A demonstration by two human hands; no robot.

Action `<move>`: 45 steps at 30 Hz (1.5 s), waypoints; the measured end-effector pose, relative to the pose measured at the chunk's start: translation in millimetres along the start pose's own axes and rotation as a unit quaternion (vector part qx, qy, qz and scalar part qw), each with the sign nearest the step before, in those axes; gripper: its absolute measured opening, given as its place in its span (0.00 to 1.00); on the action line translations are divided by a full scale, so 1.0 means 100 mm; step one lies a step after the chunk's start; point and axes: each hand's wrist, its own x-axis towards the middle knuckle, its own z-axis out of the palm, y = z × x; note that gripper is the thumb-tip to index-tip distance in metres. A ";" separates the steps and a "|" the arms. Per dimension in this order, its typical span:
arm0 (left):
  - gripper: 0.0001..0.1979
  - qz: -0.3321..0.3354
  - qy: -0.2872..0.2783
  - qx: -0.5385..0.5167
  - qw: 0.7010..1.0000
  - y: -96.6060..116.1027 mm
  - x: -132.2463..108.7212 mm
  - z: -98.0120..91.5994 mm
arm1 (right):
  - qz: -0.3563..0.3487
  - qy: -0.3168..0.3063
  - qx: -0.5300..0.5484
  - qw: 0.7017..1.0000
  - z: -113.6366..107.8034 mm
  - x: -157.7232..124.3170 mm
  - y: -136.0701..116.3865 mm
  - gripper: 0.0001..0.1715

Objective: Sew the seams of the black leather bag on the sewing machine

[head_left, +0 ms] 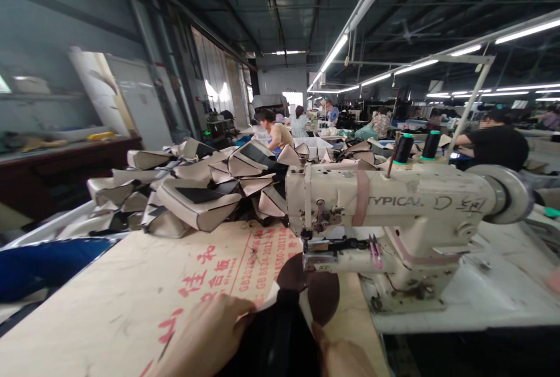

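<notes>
My left hand [214, 330] is closed on the left edge of a black fabric piece [275, 342] with pale edging. At the bottom of the view my right hand [345, 359], partly cut off, grips the piece's right edge. The far end of the fabric lies just below the narrow arm of a cream sewing machine [420, 196], near its needle area; I cannot tell whether the two touch. Two dark rounded flaps [324, 295] spread out there. Pink-handled thread snips [375, 251] rest on the machine arm.
Beige sewn pieces with black trim [201, 196] are heaped behind the plywood board [144, 283] with red print. Two black thread spools [403, 148] stand atop the machine. A blue-lined bin [48, 266] is at left. Several people work farther back, one in a black shirt [496, 142].
</notes>
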 end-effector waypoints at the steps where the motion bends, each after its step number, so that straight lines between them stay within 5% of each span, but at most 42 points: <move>1: 0.15 0.015 -0.010 0.022 1.000 0.08 0.07 0.01 | 0.013 0.016 0.002 1.000 0.02 0.02 0.04 0.35; 7: 0.17 0.052 0.019 0.008 0.998 0.23 0.17 0.25 | -0.068 0.209 0.116 0.969 -0.10 0.28 0.06 0.28; 13: 0.19 0.042 0.132 -0.109 0.984 0.30 0.18 0.43 | -0.133 0.247 0.223 0.934 0.06 0.57 0.03 0.23; 16: 0.20 0.037 0.113 -0.161 0.980 0.35 0.32 0.46 | -0.151 0.240 0.271 0.920 0.10 0.60 0.08 0.22; 21: 0.07 0.061 0.019 -0.249 0.966 0.33 0.53 0.45 | -0.157 0.197 0.284 0.925 -0.07 0.61 0.16 0.17; 28: 0.04 0.035 0.051 -0.225 0.972 0.42 0.53 0.64 | -0.159 0.197 0.256 0.933 -0.17 0.63 0.24 0.18; 33: 0.16 0.047 0.075 -0.255 0.963 0.39 0.55 0.72 | -0.138 0.152 0.262 0.943 -0.26 0.66 0.31 0.10; 36: 0.09 0.135 0.016 -0.272 0.953 0.28 0.58 0.65 | -0.161 0.139 0.249 0.945 -0.29 0.66 0.35 0.09; 40: 0.16 0.232 -0.056 -0.242 0.941 0.20 0.57 0.41 | -0.239 0.169 0.136 0.946 -0.25 0.67 0.37 0.12; 45: 0.11 0.198 -0.061 -0.231 0.951 0.33 0.51 0.35 | -0.302 0.197 0.090 0.928 -0.19 0.68 0.37 0.15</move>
